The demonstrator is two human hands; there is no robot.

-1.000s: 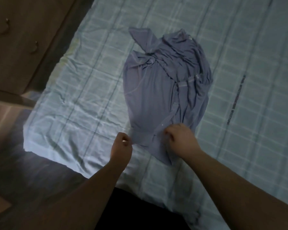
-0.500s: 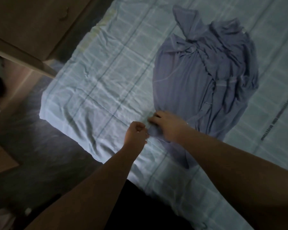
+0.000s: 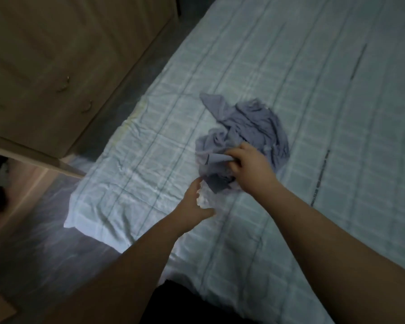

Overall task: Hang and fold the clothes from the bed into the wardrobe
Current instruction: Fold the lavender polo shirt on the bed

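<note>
- Right hand (image 3: pixel 248 167): fingers pinched on a folded edge of the shirt (image 3: pixel 255 127).
- Left hand (image 3: pixel 193 206): released, fingers spread, just beside the shirt's near hem.
- Shirt: crumpled in a heap on the bed (image 3: pixel 313 90), wardrobe (image 3: pixel 56 66) beyond the left edge.
- Soft, light, limp; likely best taken at collar or shoulders.

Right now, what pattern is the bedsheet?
Pale blue-white checked bedsheet, seen in the head view.
</note>
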